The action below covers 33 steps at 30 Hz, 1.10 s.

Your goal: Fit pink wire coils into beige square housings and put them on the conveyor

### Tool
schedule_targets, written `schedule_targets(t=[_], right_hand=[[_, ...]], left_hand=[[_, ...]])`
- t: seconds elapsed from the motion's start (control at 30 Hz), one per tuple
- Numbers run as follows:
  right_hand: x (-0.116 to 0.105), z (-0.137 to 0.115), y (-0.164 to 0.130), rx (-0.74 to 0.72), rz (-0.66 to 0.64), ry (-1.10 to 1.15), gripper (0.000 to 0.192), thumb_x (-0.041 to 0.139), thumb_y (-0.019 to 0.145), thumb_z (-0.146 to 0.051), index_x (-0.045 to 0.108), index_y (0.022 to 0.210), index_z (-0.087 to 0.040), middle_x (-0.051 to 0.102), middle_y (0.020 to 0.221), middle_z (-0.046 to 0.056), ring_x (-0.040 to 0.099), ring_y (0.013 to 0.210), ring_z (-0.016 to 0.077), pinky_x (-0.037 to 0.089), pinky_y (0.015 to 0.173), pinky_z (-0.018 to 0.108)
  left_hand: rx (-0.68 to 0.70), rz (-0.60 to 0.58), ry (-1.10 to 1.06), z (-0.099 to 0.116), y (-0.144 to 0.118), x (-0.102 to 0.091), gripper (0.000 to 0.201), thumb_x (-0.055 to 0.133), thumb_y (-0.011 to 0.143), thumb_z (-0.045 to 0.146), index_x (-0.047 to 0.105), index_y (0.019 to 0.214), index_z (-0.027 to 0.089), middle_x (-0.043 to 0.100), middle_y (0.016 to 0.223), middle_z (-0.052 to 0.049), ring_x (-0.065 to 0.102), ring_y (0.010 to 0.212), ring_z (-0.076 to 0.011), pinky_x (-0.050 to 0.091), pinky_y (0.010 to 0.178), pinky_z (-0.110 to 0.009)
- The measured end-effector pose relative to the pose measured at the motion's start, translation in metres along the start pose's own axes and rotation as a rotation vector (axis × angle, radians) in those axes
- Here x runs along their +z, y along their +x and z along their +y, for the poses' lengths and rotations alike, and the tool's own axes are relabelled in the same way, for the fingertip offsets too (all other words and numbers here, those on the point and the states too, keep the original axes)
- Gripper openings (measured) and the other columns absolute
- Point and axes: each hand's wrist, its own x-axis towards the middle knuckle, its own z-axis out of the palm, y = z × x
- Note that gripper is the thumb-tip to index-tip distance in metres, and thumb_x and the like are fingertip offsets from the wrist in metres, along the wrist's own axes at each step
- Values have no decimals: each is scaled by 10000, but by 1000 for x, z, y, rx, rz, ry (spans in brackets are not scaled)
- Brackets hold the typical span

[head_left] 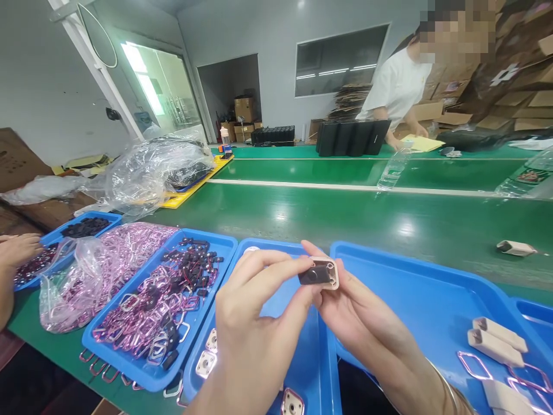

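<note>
In the middle of the view my right hand [360,308] holds a small beige casing [334,275] with its open end turned toward me. Between the thumb and forefinger of my left hand [259,311] is a small black block [313,275], which sits at the casing's opening. How far it reaches inside I cannot tell. Both hands are above blue trays. Below my left hand, a tray [242,288] holds several pale square pieces [206,363] with holes. More beige casings [496,340] and pink metallic frames [474,365] lie in the right tray [401,288].
To the left, a blue tray [228,245] holds pink frames and small black parts, beside a plastic bag [82,282] of pink frames. Another person's hand [21,251] is at far left. Across the green table [280,210] stand bottles [393,170], black cases [352,138] and a person [395,86].
</note>
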Motion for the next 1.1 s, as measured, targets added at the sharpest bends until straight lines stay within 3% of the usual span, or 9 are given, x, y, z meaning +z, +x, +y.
schedule_targets(t=[0.3,0.47,0.6,0.9,1.1], right_hand=[[-3,2,1,-60,-59,-88,276,760,780,-284,732,1051,-236,769,950,-6,691,856,85,542,791,138],[-5,3,3,-163,-84,-109,352,804,728,-255,720,1068,-272,763,937,-7,688,841,93,536,758,149],[-8,4,6,-174,-74,-111,397,818,710,-250,705,1090,-274,747,935,-14,679,836,94,535,758,160],[-11,5,8,-165,-49,-142,390,832,685,-271,708,1055,-267,710,956,-12,649,826,112,524,728,184],[-11,5,10,-160,-26,-254,351,832,683,-293,721,1015,-258,696,961,10,631,790,136,505,696,225]], left_hand=[[-10,-79,70,1,1,1,171,741,744,144,716,892,225,698,811,32,602,722,-104,497,709,-241],[-85,-77,89,-5,2,-2,199,799,646,114,708,780,231,660,665,58,552,579,-101,472,574,-229],[-132,-87,93,-8,3,-4,260,813,629,132,711,819,276,646,641,76,536,544,-99,447,525,-216],[-66,-120,163,-8,3,-4,136,789,667,143,700,752,201,650,641,31,525,542,-111,433,522,-238],[-31,-189,183,-12,2,-7,156,800,643,106,684,715,181,668,658,29,522,548,-115,429,528,-253]])
